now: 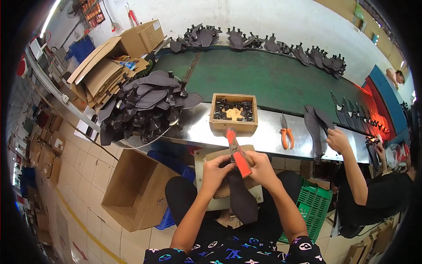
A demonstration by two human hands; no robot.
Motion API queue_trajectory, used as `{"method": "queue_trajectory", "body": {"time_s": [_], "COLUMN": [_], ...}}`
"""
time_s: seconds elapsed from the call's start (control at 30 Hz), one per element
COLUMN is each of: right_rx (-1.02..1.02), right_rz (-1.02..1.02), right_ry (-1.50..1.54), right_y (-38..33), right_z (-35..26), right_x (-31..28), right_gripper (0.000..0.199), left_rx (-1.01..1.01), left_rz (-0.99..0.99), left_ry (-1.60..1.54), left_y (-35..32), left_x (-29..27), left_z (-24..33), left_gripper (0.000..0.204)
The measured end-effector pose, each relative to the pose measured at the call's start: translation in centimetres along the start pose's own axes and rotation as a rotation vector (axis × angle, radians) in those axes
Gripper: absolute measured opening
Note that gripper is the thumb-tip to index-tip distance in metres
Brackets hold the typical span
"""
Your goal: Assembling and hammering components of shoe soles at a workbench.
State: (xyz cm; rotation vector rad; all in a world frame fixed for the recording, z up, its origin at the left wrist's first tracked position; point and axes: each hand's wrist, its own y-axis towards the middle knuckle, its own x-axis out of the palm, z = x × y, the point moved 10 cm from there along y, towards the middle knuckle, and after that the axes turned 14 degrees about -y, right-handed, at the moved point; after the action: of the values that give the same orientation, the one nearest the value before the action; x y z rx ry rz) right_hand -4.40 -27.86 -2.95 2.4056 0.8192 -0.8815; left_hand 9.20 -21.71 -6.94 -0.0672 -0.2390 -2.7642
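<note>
Two hands: both work over the lap of a seated person, just in front of a steel bench edge (272, 136)
Left hand (215, 169): fingers curled closed around the upper end of a dark shoe insole (244, 200), pinching it from the left
Right hand (259, 167): fingers wrapped shut on a pair of orange-handled pliers (237, 156), whose handles point up and away towards the bench
Insole: long, dark, lying lengthwise over the person's knees, its lower end free, its upper end between the two hands under the pliers
Wooden box (233, 125): on the bench just beyond the hands, filled with small black pieces
Second pliers (286, 134): orange-handled, lying on the bench to the right of the box, well apart from the hands
Pile of dark soles (145, 105): heaped in a basket at the left end of the bench
Green belt (272, 79): behind the bench, more dark pieces along its far edge
Co-worker's hand (338, 140): at right, resting on dark strips on the bench
Cardboard box (136, 189): open, on the tiled floor at left
</note>
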Motion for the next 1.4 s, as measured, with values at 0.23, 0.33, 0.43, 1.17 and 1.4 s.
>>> {"method": "queue_trajectory", "body": {"time_s": [0.23,0.33,0.43,1.17,1.4], "right_rx": [-0.182,-0.146,0.12,0.113,-0.337], "right_rz": [0.045,0.009,0.035,-0.057,0.354], "right_ry": [-0.183,-0.228,0.063,-0.185,-0.278], "right_y": [0.1,0.1,-1.4,-8.8,-8.5], "right_z": [-2.3,-2.2,-2.3,-8.3,-13.1], "right_x": [-1.0,-1.3,-2.3,-6.7,-10.0], "right_gripper": [0.023,0.018,0.026,0.051,0.038], "left_rx": [0.105,0.052,0.083,0.267,0.071], "left_rz": [-0.031,-0.052,-0.021,-0.165,-0.252], "left_ry": [0.061,0.082,0.046,0.682,0.682], "left_y": [0.1,0.1,0.2,-0.6,-0.2], "left_x": [-0.3,-0.3,-0.6,0.6,0.4], "left_z": [0.7,-0.4,-0.7,0.2,-0.6], "left_gripper": [0.024,0.023,0.024,0.112,0.113]}}
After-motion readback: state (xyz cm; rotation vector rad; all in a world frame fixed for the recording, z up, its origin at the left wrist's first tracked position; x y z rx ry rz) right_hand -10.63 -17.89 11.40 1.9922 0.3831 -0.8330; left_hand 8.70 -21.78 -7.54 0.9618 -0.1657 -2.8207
